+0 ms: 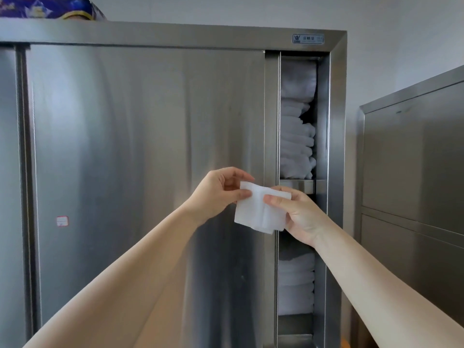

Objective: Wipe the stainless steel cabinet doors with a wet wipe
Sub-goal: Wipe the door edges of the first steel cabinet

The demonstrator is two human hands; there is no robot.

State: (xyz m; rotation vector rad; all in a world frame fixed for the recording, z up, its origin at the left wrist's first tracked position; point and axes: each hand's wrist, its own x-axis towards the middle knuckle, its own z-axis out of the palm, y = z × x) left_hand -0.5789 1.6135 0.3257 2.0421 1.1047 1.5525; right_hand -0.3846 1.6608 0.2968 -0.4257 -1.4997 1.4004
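A tall stainless steel cabinet fills the view, and its wide sliding door (140, 156) stands in front of me. Both my hands hold a folded white wet wipe (258, 213) in the air just before the door's right edge. My left hand (218, 192) pinches the wipe's upper left corner between thumb and fingers. My right hand (298, 214) pinches its right side, thumb on the front. The wipe does not touch the steel.
The door is slid left, leaving a narrow gap where stacked white towels (297, 126) lie on shelves. A second door (10, 172) sits at far left. A lower steel cabinet (414, 172) stands to the right. A blue package (47, 7) lies on top.
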